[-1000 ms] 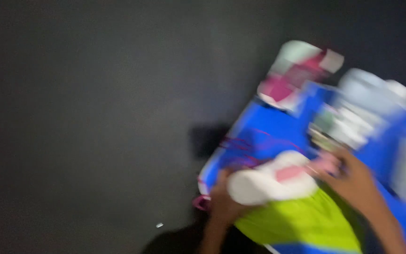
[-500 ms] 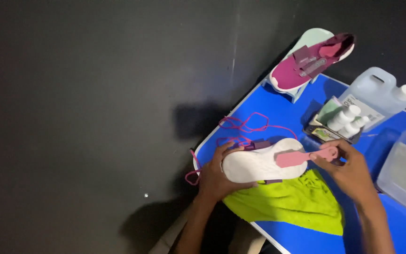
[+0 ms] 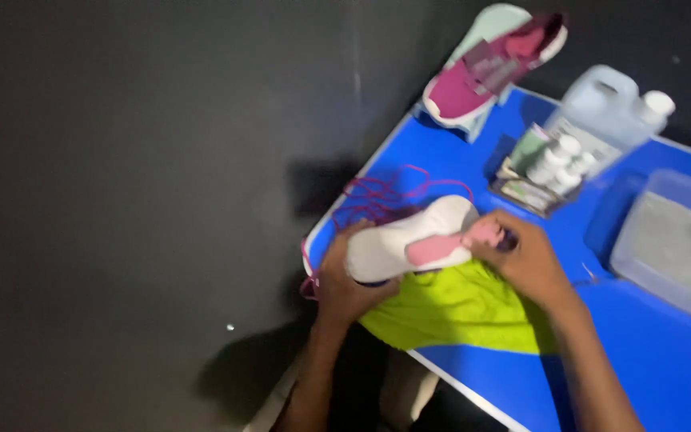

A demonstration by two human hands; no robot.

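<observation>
My left hand (image 3: 345, 284) grips a shoe (image 3: 397, 240) turned sole up, so its white sole faces me. My right hand (image 3: 521, 256) holds a pink brush (image 3: 453, 242) whose head lies on the sole. Both hands are over a yellow-green cloth (image 3: 457, 308) spread on the blue table (image 3: 657, 360). Loose magenta laces (image 3: 385, 196) lie just behind the shoe, at the table's left edge.
A second magenta shoe (image 3: 493, 68) rests on a pale stand at the far corner. A clear jug (image 3: 601, 104) and small white bottles (image 3: 557, 164) stand behind my right hand. A translucent plastic tub (image 3: 677, 244) sits at the right. Dark floor lies left of the table.
The camera view has steadied and shifted, so the table sits further right. The shoe stays sole up in my left hand and the brush stays on the sole.
</observation>
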